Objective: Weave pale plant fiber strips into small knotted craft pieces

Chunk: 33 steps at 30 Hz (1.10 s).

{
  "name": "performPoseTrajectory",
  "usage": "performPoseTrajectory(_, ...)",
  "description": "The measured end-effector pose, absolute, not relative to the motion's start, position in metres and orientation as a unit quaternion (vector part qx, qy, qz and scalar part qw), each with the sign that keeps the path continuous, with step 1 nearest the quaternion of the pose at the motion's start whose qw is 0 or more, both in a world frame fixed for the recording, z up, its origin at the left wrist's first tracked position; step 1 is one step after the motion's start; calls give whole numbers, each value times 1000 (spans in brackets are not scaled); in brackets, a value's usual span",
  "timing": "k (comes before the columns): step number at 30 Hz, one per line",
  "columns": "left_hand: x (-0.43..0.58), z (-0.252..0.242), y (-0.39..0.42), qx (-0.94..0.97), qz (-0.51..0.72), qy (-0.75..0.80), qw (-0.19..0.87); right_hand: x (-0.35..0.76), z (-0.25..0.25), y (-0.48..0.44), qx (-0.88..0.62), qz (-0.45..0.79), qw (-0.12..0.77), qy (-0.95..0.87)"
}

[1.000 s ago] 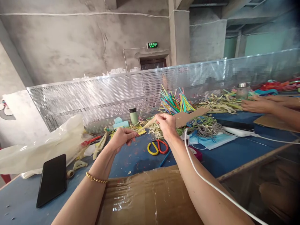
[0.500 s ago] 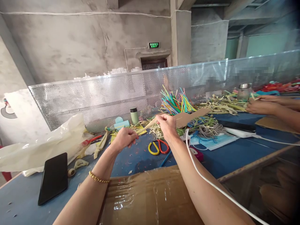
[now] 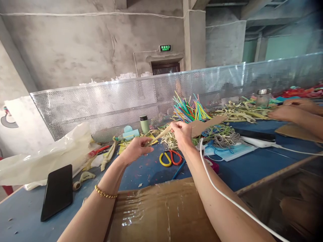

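Note:
A narrow pale-yellow strip (image 3: 162,134) slants between my two hands above the blue table. Its upper end is pinched between the thumb and fingers of my right hand (image 3: 182,133). Lower down, my left hand (image 3: 136,148) closes on the other end, thumb below and fingers above. Just under the strip lie scissors (image 3: 170,158) with one yellow and one red handle loop. Behind my right hand is a flat piece of brown cardboard (image 3: 205,127), partly hidden by that hand.
A taped cardboard box (image 3: 161,215) sits before me. A black phone (image 3: 57,192) and plastic sheeting (image 3: 50,154) lie left. Colourful stems (image 3: 190,109), a green bottle (image 3: 144,125) and a blue mask (image 3: 233,153) lie beyond. A white cable crosses my right forearm. At right, another person's hands (image 3: 290,111) work.
My left hand has turned, its thumb and fingers now spread a little more along the strip's lower end. My right hand has shifted slightly right. The other person's hands have moved slightly right.

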State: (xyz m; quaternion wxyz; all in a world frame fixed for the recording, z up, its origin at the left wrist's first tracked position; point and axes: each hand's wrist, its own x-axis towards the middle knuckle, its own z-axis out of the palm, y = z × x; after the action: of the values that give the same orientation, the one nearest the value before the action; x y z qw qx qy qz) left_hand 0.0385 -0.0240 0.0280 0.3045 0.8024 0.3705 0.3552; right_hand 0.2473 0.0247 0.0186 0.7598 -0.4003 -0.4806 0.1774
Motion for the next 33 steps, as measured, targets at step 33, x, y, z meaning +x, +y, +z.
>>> performPoseTrajectory(33, 41, 27, -25, 656, 438, 430, 439, 244, 23, 19, -382, 209, 767, -471)
